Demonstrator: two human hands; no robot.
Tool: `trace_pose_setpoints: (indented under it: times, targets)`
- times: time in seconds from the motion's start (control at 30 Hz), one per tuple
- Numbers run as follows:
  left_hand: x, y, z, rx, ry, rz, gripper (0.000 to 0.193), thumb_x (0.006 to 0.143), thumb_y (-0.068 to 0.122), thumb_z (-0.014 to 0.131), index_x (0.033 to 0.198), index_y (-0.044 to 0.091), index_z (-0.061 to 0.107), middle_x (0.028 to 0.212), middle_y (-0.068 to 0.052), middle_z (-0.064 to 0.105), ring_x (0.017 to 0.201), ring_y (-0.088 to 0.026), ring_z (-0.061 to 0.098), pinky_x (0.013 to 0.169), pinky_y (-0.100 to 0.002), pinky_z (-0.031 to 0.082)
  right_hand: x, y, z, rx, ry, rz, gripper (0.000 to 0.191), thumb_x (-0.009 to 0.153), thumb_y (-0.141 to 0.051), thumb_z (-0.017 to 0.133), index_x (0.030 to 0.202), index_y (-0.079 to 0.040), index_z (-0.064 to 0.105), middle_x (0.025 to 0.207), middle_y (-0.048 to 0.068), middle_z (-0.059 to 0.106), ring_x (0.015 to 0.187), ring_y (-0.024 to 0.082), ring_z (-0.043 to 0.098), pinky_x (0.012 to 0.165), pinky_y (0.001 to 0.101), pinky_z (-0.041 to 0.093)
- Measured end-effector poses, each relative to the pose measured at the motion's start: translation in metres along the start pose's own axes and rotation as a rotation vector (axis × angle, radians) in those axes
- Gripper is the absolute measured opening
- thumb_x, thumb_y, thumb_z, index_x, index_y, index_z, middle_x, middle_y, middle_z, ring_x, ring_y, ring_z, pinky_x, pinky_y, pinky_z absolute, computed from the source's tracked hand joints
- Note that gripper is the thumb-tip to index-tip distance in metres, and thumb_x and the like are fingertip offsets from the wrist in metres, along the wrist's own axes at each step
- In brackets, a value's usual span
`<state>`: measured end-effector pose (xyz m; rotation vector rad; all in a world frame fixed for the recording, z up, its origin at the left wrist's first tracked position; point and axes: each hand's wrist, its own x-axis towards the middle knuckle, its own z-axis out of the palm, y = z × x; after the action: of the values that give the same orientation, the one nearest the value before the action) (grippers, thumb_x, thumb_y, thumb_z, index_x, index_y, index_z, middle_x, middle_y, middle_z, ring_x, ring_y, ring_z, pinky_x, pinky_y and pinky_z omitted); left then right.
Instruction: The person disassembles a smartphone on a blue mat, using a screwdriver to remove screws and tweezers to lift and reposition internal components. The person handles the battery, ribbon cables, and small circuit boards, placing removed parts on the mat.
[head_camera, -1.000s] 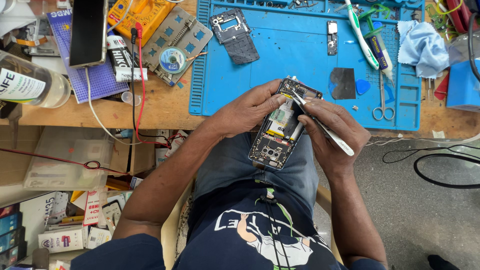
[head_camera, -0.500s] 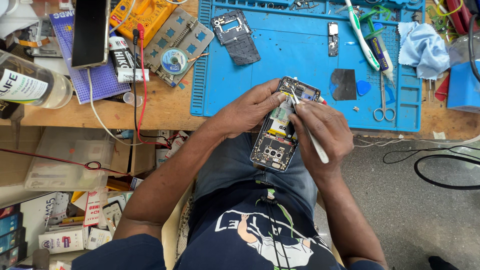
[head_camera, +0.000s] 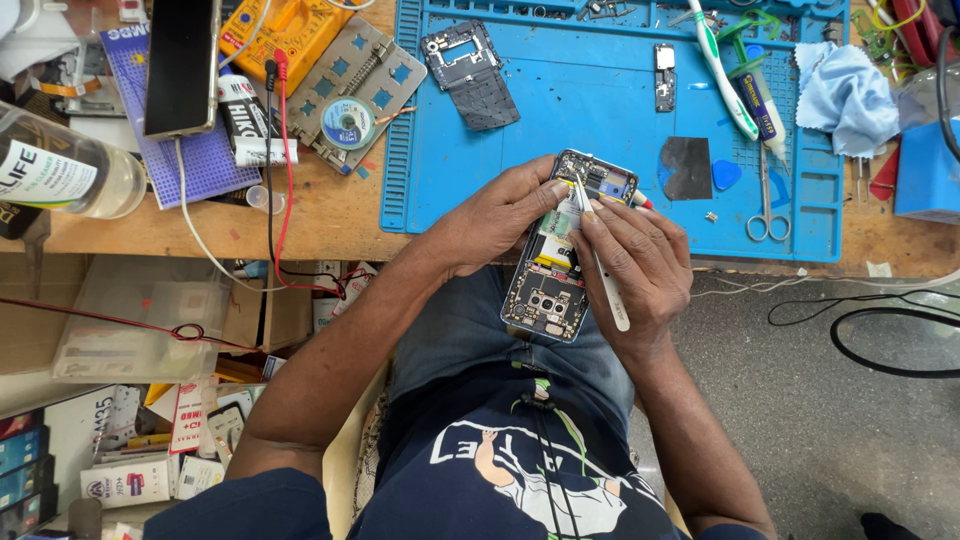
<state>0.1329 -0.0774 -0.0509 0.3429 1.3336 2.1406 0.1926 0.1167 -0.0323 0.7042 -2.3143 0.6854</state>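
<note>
Left hand: your left hand grips the opened phone from its left side, fingers curled around the edge, thumb tip resting on the upper part of the exposed insides.
Right hand: your right hand pinches a pair of white tweezers, thumb and forefinger closed narrow on the shaft; the tips point up into the top half of the phone, just beside your left thumb.
Phone: back cover off, held tilted over your lap at the front edge of the blue work mat; the top end lies over the mat, the camera end points toward your body. A yellow and white part shows at its middle.
Mat: it bears a dark phone frame, a small circuit board, a black square piece, a blue pick, scissors and a white toothbrush.
Right of the mat: a pale blue cloth lies crumpled at the mat's far corner.
Left of the mat: on the wooden bench sit a metal holder plate with a roll of wick, a yellow meter with red and black leads, a phone on a purple pad and a clear bottle.
Floor: black cables loop on the grey floor to your right.
</note>
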Motion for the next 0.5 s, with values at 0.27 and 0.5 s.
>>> trace_pose_setpoints:
  times: [0.27,0.5]
  targets:
    - [-0.001,0.002,-0.001,-0.056,-0.038,0.013,0.031,0.115,0.025,0.044,0.137,0.004,0.052,0.095,-0.001,0.065,0.073,0.001,0.062,0.058,-0.018,0.056,0.001,0.003,-0.001,-0.025,-0.012,-0.043,0.03,0.094,-0.005,0.086,0.121,-0.01,0.074,0.125,0.006,0.074,0.121,0.019,0.069,0.111,0.0398,0.048]
    - [-0.001,0.001,-0.002,-0.062,0.004,-0.022,0.035,0.113,0.026,0.045,0.139,0.005,0.051,0.094,0.001,0.064,0.072,0.001,0.063,0.058,-0.018,0.057,0.006,0.004,-0.01,-0.012,-0.08,-0.072,0.033,0.09,-0.004,0.082,0.121,-0.013,0.076,0.128,0.007,0.074,0.123,0.021,0.069,0.109,0.0409,0.048]
